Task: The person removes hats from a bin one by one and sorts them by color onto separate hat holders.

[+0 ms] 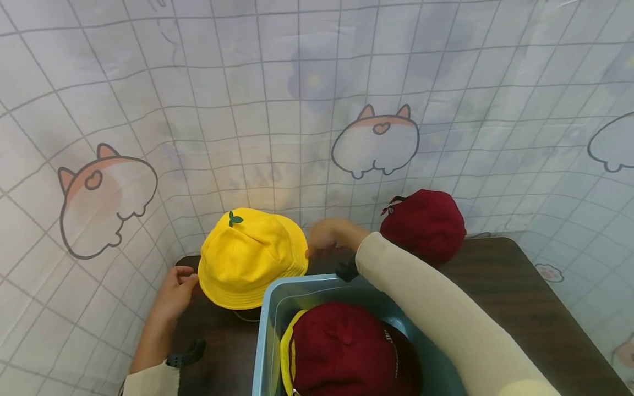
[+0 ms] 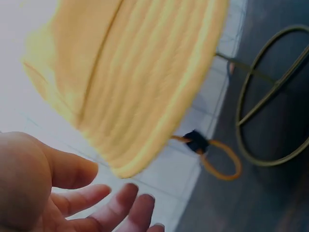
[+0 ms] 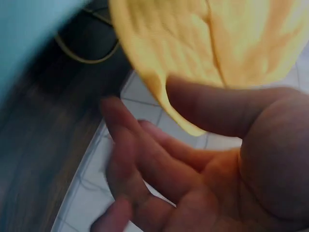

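A yellow bucket hat with a small green sprout on its crown is tilted at the back left of the table. At its right side my right hand reaches over the blue bin; in the right wrist view, the thumb lies against the brim, whose edge runs between thumb and fingers. My left hand is at the left brim, and in the left wrist view its thumb and fingers are spread just beside the edge. A cord loop with a black toggle hangs from the brim.
A blue bin at the front holds a dark red cap over a yellow one. Another dark red hat lies at the back of the dark wooden table, under my right arm's far side. A patterned curtain surrounds the table.
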Available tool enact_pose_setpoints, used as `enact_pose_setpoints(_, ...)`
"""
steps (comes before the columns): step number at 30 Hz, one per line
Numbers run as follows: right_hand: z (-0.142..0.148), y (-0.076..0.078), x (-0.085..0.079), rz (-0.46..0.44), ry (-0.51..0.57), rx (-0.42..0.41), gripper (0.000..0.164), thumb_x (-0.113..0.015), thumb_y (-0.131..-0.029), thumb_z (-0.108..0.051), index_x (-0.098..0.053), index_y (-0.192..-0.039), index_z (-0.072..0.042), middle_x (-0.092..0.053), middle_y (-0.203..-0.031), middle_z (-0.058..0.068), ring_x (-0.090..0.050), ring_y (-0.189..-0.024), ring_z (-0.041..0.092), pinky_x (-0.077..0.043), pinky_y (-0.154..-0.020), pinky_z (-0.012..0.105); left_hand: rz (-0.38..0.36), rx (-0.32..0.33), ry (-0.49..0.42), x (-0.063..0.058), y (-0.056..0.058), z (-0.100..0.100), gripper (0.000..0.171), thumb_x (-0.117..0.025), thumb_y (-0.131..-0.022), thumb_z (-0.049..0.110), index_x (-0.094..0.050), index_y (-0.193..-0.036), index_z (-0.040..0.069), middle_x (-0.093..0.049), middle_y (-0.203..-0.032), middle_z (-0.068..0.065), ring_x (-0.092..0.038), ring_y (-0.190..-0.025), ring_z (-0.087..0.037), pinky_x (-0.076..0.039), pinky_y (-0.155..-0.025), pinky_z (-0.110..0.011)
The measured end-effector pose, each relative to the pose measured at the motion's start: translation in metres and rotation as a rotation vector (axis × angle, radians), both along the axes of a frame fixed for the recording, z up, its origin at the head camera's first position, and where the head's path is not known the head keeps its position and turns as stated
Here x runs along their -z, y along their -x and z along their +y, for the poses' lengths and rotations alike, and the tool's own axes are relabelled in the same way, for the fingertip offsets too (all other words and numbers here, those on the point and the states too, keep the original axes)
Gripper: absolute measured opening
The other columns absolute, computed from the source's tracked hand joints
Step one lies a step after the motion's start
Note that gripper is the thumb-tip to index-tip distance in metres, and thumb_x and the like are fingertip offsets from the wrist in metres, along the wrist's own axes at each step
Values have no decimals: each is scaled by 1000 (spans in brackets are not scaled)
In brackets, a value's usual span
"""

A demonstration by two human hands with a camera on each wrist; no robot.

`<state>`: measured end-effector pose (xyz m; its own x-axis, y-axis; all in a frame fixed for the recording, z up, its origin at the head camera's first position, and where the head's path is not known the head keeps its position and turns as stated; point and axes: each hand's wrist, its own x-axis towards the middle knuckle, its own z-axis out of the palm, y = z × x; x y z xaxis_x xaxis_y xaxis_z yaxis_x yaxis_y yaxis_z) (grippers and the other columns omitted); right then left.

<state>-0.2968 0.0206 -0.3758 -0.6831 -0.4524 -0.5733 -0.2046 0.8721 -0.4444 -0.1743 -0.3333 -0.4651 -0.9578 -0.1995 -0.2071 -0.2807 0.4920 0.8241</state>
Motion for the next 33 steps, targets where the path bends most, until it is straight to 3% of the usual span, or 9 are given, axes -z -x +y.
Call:
enact_pose_setpoints(3,6,-7,2,-129,101,27,16,-72,-96,-24,-77,-99,-9,-72,-100,5,-62,-86,24,-56,-80,36,2,49,67,-14,6,-3,52,-35,-111,32,-33,-148,-5,-51,-135,-31,-65,-109,-37,-56,-88,-44)
enact_pose_setpoints(5,7,-14,5,-164,168,79,15,-74,-95,-21,-77,-100,-8,-73,-103,5,-66,-92,24,-55,-88,39,-4,96,112,-24,11,-3,56,-32,-112,36,-34,-150,-4,-47,-143,-32,-59,-121,-46,-53,-95,-53)
enact_pose_setpoints(9,5,-27,11,-119,232,103,13,-72,-96,-20,-76,-97,-8,-76,-102,6,-71,-93,23,-56,-92,39,-18,180,211,-40,28,0,63,-29,-111,43,-33,-154,-2,-45,-150,-33,-55,-128,-49,-48,-100,-61)
enact_pose_setpoints(12,5,-34,12,-110,262,144,14,-71,-97,-19,-75,-99,-6,-76,-101,8,-69,-87,22,-57,-84,35,-33,221,245,-45,40,0,65,-28,-111,45,-32,-155,-3,-43,-152,-33,-54,-130,-49,-46,-104,-63)
enact_pose_setpoints(16,7,-40,18,-89,292,210,17,-71,-97,-19,-74,-96,-2,-66,-82,6,-55,-69,18,-50,-64,27,-37,249,261,-42,54,-4,62,-29,-112,42,-39,-151,-5,-46,-150,-33,-52,-130,-49,-43,-106,-63)
enact_pose_setpoints(20,6,-42,28,-43,341,247,20,-74,-95,-17,-71,-82,-2,-51,-66,0,-47,-60,15,-41,-54,23,-14,243,272,-34,64,-8,57,-33,-112,37,-49,-144,-7,-54,-141,-31,-54,-123,-45,-45,-103,-60)
enact_pose_setpoints(25,4,-45,35,16,386,275,29,-75,-93,-15,-60,-70,-10,-50,-65,-2,-48,-61,14,-40,-54,23,-10,162,275,-24,69,-10,50,-38,-110,32,-60,-132,-7,-60,-126,-27,-57,-107,-36,-50,-87,-44)
enact_pose_setpoints(29,1,-48,37,50,390,301,26,-76,-93,-15,-59,-74,-9,-51,-71,-1,-49,-65,16,-41,-57,24,-37,94,241,-18,69,-9,49,-39,-110,32,-59,-128,-9,-58,-123,-27,-56,-102,-35,-49,-80,-38)
enact_pose_setpoints(33,0,-49,38,71,366,321,21,-75,-93,-15,-59,-81,-7,-52,-75,1,-50,-68,18,-41,-60,26,-63,78,202,-12,68,-7,49,-36,-110,32,-56,-129,-9,-55,-125,-27,-56,-104,-36,-49,-82,-39)
